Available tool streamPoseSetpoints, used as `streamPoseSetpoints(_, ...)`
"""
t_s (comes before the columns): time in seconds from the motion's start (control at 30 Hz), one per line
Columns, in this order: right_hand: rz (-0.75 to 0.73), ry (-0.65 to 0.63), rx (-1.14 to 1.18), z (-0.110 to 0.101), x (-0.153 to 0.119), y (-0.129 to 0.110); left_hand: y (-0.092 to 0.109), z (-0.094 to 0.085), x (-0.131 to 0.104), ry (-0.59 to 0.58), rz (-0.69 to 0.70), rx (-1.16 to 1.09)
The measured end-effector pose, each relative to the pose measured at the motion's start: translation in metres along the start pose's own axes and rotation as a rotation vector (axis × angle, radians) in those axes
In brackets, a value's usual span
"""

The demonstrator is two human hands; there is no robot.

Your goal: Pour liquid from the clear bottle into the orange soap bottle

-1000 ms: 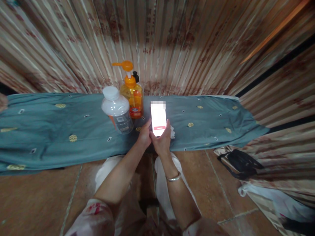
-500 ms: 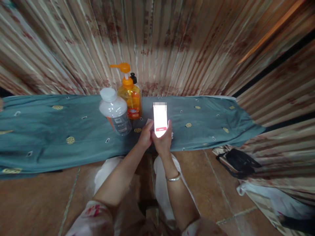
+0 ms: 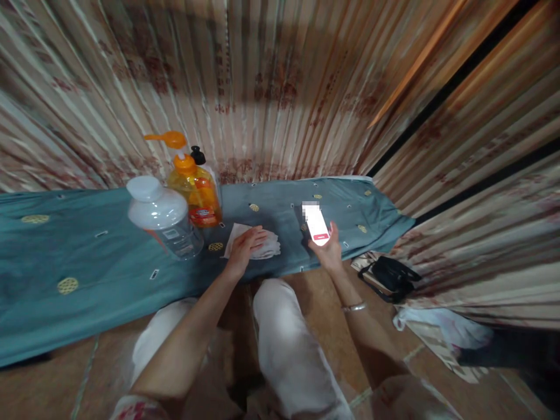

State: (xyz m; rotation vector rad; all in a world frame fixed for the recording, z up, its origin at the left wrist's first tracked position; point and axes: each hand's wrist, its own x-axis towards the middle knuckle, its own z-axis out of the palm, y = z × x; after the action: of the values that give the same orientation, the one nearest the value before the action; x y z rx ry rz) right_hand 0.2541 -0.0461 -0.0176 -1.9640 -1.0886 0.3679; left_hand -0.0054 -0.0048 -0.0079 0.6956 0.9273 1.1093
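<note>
A lit smartphone [image 3: 317,223] rests in my right hand [image 3: 329,252], which is closed around its lower end, thumb along the right edge. To its left, my left hand [image 3: 248,245] lies palm down with fingers stretched out over white tissue [image 3: 268,247] on the cloth. Part of that tissue is hidden under the hand. Left of this hand stands a clear plastic bottle [image 3: 161,211] with a white cap. Just behind it are an orange pump bottle [image 3: 199,195] and a bottle with a black top [image 3: 198,155], mostly covered by the orange one.
A green-blue patterned cloth [image 3: 109,256] covers the long surface before me. Pleated curtains [image 3: 271,87] hang behind it and at the right. On the tiled floor at the right lie a black bag [image 3: 389,277] and a white plastic bag [image 3: 450,326].
My hands have separated. The right one has moved right with the smartphone, now tilted; the left has come off beside it and lies on the tissue. The view has shifted right.
</note>
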Motion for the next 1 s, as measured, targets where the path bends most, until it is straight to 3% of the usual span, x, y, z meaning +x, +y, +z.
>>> streamPoseSetpoints(0.1, 0.039, 0.015, -0.078, -0.026, 0.031, 0.02, -0.001, 0.0, 0.001, 0.003, -0.001, 0.007)
streamPoseSetpoints(0.23, 0.113, 0.031, -0.272, -0.043, 0.06, 0.044, -0.001, 0.001, 0.001, 0.01, 0.0, 0.009)
streamPoseSetpoints(0.43, 0.164, 0.035, -0.333, -0.055, 0.086, 0.064, -0.004, 0.002, 0.002, 0.018, -0.007, 0.004)
streamPoseSetpoints(1.0, 0.254, 0.069, -0.448, -0.076, 0.151, 0.09, -0.009, -0.004, 0.008, 0.053, 0.007, 0.007)
